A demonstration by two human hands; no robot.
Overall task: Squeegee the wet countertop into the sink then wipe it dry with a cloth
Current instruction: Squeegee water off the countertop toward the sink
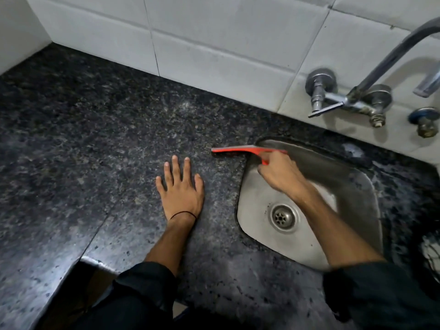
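— Stone is what the worktop [107, 139] looks like: dark, speckled granite with a dull sheen, and pale glare near its front edge.

— And the squeegee [238, 150]?

— Red plastic, long and thin-bladed. It lies across the sink's left rim, one end out over the granite, the other over the basin.

— Who holds it?

— The right hand [281, 175], its fingers [263, 172] curled tight around the short handle that juts from the blade. That hand is a little blurred.

— The other hand?

— The left hand [182, 189] rests flat on the worktop just left of the sink, fingers spread wide and gripping nothing. A thin black band circles its wrist.

— What about the sink [257, 186] itself?

— Brushed steel, rounded corners, set into the stone, with a round perforated drain [283, 216] low in the bowl.

— Behind it?

— Glossy white wall tiles [214, 44], large and rectangular, carrying a chrome tap [352, 101] with a curved spout.

— Sleeves?

— Dark fabric on both arms.
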